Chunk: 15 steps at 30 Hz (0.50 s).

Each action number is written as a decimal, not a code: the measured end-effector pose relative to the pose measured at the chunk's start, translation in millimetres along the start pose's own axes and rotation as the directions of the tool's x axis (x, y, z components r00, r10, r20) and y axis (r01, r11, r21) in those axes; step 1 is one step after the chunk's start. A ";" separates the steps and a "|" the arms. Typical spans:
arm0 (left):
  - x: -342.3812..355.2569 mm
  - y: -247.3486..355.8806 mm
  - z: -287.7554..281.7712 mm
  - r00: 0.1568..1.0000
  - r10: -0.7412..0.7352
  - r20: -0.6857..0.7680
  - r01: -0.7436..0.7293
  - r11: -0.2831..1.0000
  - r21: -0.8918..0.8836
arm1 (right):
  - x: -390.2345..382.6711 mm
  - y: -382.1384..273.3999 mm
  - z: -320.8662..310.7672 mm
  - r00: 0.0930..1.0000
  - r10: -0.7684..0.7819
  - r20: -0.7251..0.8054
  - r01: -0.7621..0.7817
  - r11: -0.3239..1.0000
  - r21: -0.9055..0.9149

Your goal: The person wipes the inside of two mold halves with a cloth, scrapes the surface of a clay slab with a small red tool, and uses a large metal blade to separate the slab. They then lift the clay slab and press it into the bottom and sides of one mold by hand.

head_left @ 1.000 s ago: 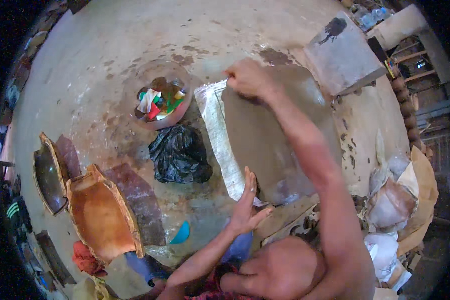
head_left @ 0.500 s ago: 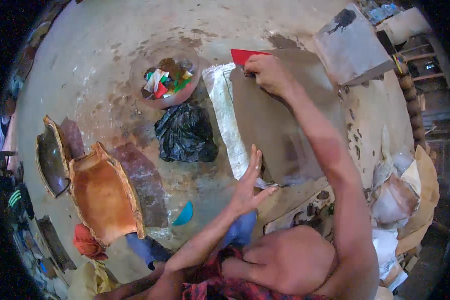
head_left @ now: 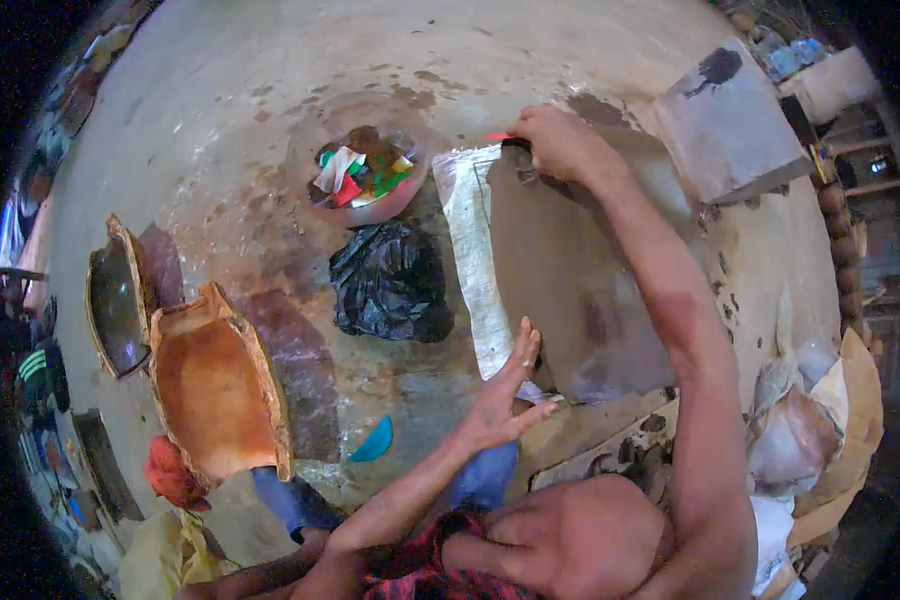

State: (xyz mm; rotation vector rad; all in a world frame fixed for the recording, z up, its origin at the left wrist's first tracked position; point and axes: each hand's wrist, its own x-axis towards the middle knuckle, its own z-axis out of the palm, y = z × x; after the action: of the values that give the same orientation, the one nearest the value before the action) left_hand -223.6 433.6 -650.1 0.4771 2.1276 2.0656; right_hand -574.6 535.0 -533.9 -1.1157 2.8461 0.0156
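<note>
A smooth brown slab, apparently wet clay, lies flat on the ground. A strip of white woven sack shows along its left side. At the slab's far left corner my right hand is closed on a red flat scraper, of which only a thin edge shows. Dark brown matter sits under those fingers. My left hand is held by the near left corner with its fingers apart and nothing in it. Whether it touches the slab, I cannot tell.
Left of the slab are a black plastic bag and a clear bowl of coloured scraps. A teal half-round scraper lies nearer me. Farther left stand two curved moulds, one orange inside. A grey block stands far right.
The whole view has shifted, moving things slightly right and down. In my right hand the red scraper has turned from its broad face to a thin edge. My left hand keeps its pose.
</note>
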 end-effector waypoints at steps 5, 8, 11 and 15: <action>-3.4 -2.3 -2.6 0.999 0.042 -0.010 -0.042 0.999 0.013 | -16.8 -4.5 3.3 0.996 0.010 -0.092 -0.001 0.995 0.098; -2.6 1.7 2.8 0.999 0.023 -0.033 -0.024 0.999 -0.030 | -55.1 -16.7 0.7 0.958 -0.196 -0.208 0.223 0.968 0.114; -3.8 -2.8 1.9 0.996 0.062 -0.058 -0.061 0.998 0.022 | -99.6 -36.7 -1.3 0.990 -0.129 -0.053 0.136 0.980 0.148; -0.7 -0.9 -14.2 0.999 0.048 -0.015 -0.048 0.999 0.009 | -193.7 -70.5 18.3 0.972 -0.140 -0.190 0.176 0.966 0.187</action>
State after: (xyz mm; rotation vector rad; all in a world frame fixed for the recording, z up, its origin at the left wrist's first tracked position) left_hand -227.5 419.9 -650.4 0.5203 2.1548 2.0926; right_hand -383.8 615.4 -534.6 -1.3561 2.8125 -0.3937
